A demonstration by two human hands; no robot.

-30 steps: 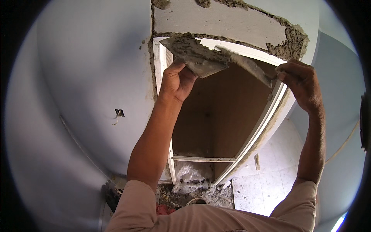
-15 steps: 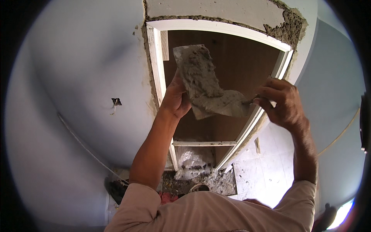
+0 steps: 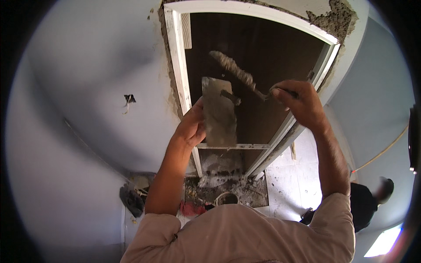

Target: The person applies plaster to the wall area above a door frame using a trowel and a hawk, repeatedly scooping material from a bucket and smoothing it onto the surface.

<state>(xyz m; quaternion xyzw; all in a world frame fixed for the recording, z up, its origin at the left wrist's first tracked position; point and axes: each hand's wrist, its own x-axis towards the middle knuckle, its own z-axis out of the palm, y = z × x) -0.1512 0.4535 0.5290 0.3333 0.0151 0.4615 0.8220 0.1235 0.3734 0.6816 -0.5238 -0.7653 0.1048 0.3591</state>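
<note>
Grey-caked trowel (image 3: 239, 72) in front of the white frame (image 3: 175, 57) — right hand (image 3: 300, 98), grip clasping it; left hand (image 3: 191, 127), grip holding the board (image 3: 219, 116) face-up, presumably to catch drips.

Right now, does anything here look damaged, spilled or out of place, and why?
An uncovered hole in the left wall has a wire hanging out. By the white frame's upper right corner, rough mortar interrupts the smoother surface. Debris litters the floor, beside cleaner pale tiles.
</note>
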